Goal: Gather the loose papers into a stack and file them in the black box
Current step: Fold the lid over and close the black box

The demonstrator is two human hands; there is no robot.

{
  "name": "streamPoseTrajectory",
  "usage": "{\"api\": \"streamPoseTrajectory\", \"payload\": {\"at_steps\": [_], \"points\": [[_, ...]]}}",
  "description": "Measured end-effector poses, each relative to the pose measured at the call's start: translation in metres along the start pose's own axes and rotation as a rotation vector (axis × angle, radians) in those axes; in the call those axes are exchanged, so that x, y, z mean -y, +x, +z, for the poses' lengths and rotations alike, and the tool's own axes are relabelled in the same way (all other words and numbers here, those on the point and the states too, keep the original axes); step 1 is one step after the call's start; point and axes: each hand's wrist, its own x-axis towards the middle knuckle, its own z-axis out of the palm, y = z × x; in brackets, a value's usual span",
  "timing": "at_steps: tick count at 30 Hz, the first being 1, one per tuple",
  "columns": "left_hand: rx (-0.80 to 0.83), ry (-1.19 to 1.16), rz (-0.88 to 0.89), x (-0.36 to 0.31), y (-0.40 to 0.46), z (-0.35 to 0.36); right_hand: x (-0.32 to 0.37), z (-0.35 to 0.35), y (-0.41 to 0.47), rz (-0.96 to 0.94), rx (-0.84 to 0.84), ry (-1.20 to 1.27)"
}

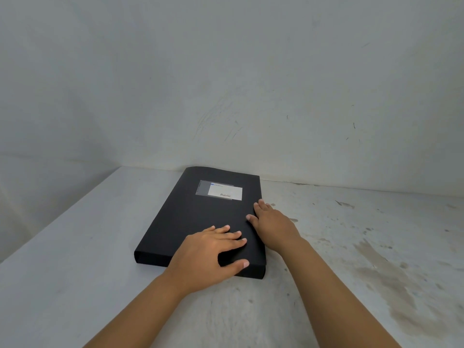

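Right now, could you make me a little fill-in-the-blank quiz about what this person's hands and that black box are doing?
1. The black box lies flat with its lid ____.
2. Both hands rest on ____ of the box.
3. The left hand lies ____ to the camera than the right hand.
4. The white label sits near the box's ____ end.

Missing words: closed; top; nearer; far

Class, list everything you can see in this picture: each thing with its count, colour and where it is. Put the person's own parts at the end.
black box: one, black, shut, flat on the table near the wall
label: one, white in a clear sleeve, on the box's lid at its far end
table: one, white, stained on the right side
wall: pale grey, scuffed, behind the table
loose papers: none in view
left hand: one, flat on the lid's near end
right hand: one, at the box's right edge, fingers on the lid
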Motion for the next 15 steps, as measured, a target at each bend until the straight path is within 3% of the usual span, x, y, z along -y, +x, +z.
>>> {"api": "streamPoseTrajectory", "payload": {"at_steps": [4,8,15], "points": [[-0.002,-0.047,-0.034,-0.002,0.001,-0.002,0.004,-0.002,-0.005,0.02,0.029,0.033],[0.043,-0.107,-0.085,-0.007,0.0,-0.011,0.0,-0.014,-0.019,-0.001,0.119,0.303],[0.113,-0.303,-0.279,-0.018,0.022,-0.039,-0.01,-0.048,-0.049,0.067,-0.001,0.355]]}}
